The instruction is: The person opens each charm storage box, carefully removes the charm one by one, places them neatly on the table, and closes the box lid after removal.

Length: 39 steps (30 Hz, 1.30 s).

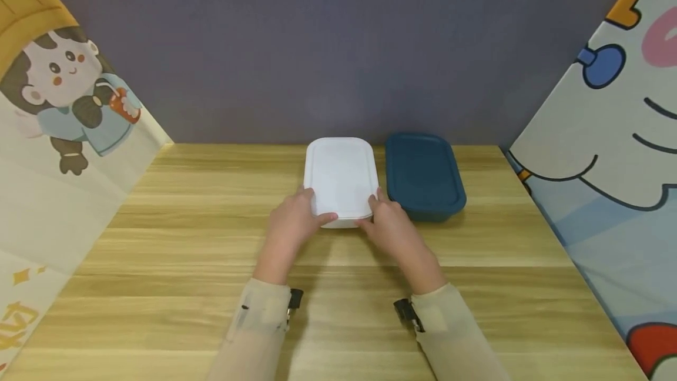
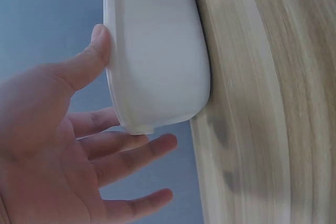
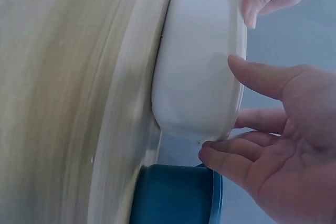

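A white rectangular food container (image 2: 163,56) stands on the table, topped by a white lid (image 1: 341,175). My left hand (image 1: 293,222) grips the lid's rim at the near left corner, its thumb on the front edge and fingers along the side. In the left wrist view its outer fingers spread apart beside the container. At the near right corner my right hand (image 1: 394,228) holds the same rim between thumb and fingers, close to the blue container. The lid sits over the container's top; the contents are hidden.
A dark blue container (image 1: 425,175) with a matching lid stands just right of the white one. Behind both rises a grey panel (image 1: 338,52). Printed cartoon panels flank the wood-grain table (image 1: 211,251) on the left and right.
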{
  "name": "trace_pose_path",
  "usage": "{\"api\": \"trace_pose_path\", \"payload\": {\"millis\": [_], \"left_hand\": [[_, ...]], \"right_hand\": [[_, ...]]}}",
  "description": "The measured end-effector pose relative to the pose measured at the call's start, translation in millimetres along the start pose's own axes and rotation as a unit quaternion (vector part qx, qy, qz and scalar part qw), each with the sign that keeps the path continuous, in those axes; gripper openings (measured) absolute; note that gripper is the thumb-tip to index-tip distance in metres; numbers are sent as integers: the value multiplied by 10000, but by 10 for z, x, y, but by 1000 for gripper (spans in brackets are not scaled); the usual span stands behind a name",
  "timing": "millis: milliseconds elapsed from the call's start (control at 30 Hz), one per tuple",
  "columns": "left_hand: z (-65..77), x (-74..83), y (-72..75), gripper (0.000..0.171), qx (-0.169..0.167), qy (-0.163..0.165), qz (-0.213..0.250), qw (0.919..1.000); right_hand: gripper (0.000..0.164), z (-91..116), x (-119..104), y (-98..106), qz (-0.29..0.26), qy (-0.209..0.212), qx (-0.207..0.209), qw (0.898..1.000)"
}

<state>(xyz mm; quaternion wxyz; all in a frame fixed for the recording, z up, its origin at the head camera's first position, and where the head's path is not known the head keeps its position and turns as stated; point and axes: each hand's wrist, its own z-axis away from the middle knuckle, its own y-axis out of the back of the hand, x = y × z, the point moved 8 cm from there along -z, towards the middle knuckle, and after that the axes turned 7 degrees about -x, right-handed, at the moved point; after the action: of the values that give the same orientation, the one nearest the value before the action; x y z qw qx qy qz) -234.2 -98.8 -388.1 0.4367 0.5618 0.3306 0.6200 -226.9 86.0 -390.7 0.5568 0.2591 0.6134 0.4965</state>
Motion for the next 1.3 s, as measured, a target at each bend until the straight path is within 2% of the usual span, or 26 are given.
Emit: {"api": "trace_pose_path", "payload": {"millis": [133, 267, 433, 533, 633, 833, 1033, 1200, 1300], "left_hand": [[-11, -11, -19, 86, -84, 44, 200, 9998], [-28, -70, -38, 90, -112, 37, 729, 9973], [-69, -167, -80, 91, -147, -238, 1805, 9832], [-83, -202, -121, 95, -348, -316, 2054, 9776], [-85, -224, -146, 101, -491, -237, 1993, 9784], [-61, -203, -108, 97, -404, -130, 1716, 9842], [-30, -164, -70, 95, -377, -57, 1613, 9862], [0, -100, 22, 97, -271, -178, 1637, 9860], [28, -41, 105, 92, -135, -357, 1721, 9843]], "right_hand": [[75, -9, 41, -22, -266, -236, -48, 9994], [76, -7, 80, -26, -663, -440, 14, 9968], [81, -4, 123, -26, -1072, -696, 38, 9918], [83, 0, 135, -23, -1195, -767, 23, 9899], [82, -1, 133, -15, -1235, -738, 21, 9896], [80, -24, 129, -10, -1227, -654, 6, 9903], [77, -27, 111, 26, -1090, -592, -17, 9923], [73, -8, 49, 128, -960, -446, 120, 9943], [74, 20, 22, 195, -935, -464, 150, 9944]]}}
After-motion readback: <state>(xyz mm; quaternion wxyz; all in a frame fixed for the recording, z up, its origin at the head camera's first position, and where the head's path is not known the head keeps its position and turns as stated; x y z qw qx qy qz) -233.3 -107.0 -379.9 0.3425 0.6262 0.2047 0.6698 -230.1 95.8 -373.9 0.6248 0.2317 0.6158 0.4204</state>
